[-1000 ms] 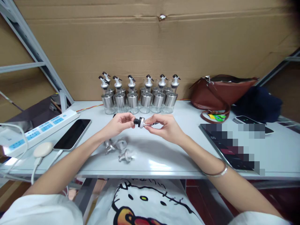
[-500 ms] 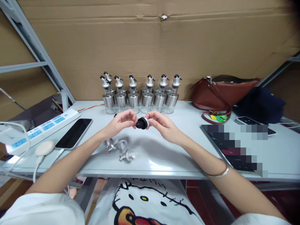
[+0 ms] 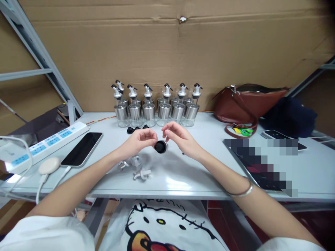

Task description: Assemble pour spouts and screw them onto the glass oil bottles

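A pourer stopper (image 3: 160, 146), black with a silver collar, is pinched between the thumb and fingers of my left hand (image 3: 140, 141), above the table. Its round black end faces towards me. My right hand (image 3: 180, 139) hovers close at the right, fingers curved and apart; a lower fingertip is near the collar, and whether it touches I cannot tell. Below my left hand lie loose silver pourer spouts (image 3: 142, 173). Several black stoppers (image 3: 130, 130) sit behind that hand. A small dark piece shows partly beneath my right hand.
Several glass-and-steel oil bottles (image 3: 164, 111) with pourers stand along the cardboard wall (image 3: 157, 45). On the left are a phone (image 3: 82, 150), a power strip (image 3: 53, 141) and a white round charger (image 3: 49, 165). A brown bag (image 3: 246, 104), a dark cap and a partly pixelated tablet-like device (image 3: 251, 167) occupy the right.
The stopper has come down slightly and turned, its black end now more towards me. My right fingers have come off it and spread. Black stoppers behind my left hand have come into view.
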Tool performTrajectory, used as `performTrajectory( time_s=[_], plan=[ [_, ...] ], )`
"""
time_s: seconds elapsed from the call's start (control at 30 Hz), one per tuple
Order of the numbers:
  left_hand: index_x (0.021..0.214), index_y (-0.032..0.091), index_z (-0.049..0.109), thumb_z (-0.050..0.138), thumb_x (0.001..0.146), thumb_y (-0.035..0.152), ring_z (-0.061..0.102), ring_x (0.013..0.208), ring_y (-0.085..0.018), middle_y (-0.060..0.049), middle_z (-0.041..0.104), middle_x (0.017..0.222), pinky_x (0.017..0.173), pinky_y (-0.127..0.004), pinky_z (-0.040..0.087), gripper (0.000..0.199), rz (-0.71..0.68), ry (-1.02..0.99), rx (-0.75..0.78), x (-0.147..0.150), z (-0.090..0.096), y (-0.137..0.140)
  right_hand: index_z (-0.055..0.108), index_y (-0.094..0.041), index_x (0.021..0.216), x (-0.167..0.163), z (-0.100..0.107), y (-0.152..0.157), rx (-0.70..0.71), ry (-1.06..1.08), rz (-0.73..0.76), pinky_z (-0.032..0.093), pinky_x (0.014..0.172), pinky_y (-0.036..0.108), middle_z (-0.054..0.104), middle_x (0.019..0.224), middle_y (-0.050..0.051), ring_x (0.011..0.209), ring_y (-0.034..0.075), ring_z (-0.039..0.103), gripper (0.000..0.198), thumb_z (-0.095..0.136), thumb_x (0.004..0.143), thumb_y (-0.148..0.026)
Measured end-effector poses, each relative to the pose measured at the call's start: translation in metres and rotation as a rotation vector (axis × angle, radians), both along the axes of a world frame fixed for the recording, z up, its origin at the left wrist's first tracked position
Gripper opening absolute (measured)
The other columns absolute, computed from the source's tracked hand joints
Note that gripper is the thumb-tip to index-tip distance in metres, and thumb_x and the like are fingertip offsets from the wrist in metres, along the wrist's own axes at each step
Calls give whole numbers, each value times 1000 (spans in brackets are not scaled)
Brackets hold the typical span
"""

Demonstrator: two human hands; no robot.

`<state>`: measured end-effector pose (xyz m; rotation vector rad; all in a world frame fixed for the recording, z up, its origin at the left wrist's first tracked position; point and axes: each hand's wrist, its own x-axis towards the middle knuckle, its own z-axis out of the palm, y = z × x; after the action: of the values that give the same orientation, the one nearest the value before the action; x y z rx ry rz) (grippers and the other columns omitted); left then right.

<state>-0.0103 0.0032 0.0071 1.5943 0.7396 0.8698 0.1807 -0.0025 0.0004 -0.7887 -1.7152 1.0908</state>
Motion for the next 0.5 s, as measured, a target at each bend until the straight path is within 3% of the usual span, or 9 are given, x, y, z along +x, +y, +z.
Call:
performTrajectory(
  time_s=[0.13, 0.27, 0.37, 0.43, 0.47, 0.5],
  plan=[
    [73, 15, 54, 62, 73, 24, 55, 66, -10, 3, 56, 68, 69, -25, 43, 12, 9, 145, 54, 3, -7, 0, 52, -18, 86, 0, -4, -1, 11, -110, 36, 43, 64, 27, 53, 74, -1, 66, 12, 52, 17, 52, 86, -35],
    [78, 16, 53, 55, 79, 27, 53, 70, -12, 1, 57, 76, 69, -26, 42, 11, 50, 317, 272, 5, -9, -4, 55, -17, 86, 8, 6, 1, 88, -403, 80, 41, 65, 27, 56, 82, 2, 74, 14, 51, 23, 55, 85, -41],
    [81, 17, 53, 52, 82, 27, 53, 73, -13, 0, 59, 79, 67, -26, 42, 10, 70, 409, 418, 4, -6, -6, 54, -17, 96, 12, 22, -5, 99, -616, 297, 45, 71, 29, 56, 93, 3, 81, 16, 51, 52, 75, 64, -52],
    [81, 18, 53, 49, 82, 26, 54, 75, -14, 0, 59, 79, 68, -26, 42, 9, 99, 434, 480, 2, -4, -7, 53, -17, 99, 11, 23, -23, 135, -730, 352, 47, 76, 32, 56, 99, 6, 85, 19, 53, 62, 81, 56, -52],
    [81, 18, 53, 48, 83, 25, 54, 75, -14, -1, 60, 79, 69, -27, 42, 9, 118, 434, 501, 1, -3, -6, 53, -17, 100, 11, 18, -38, 179, -757, 331, 48, 77, 33, 57, 101, 7, 86, 20, 54, 57, 79, 60, -49],
    [81, 18, 53, 48, 83, 24, 54, 75, -14, -1, 60, 80, 69, -27, 43, 9, 138, 431, 520, 1, -2, -6, 54, -17, 102, 11, 7, -55, 247, -751, 215, 48, 79, 36, 57, 104, 10, 89, 22, 54, 45, 73, 71, -44]
  ],
)
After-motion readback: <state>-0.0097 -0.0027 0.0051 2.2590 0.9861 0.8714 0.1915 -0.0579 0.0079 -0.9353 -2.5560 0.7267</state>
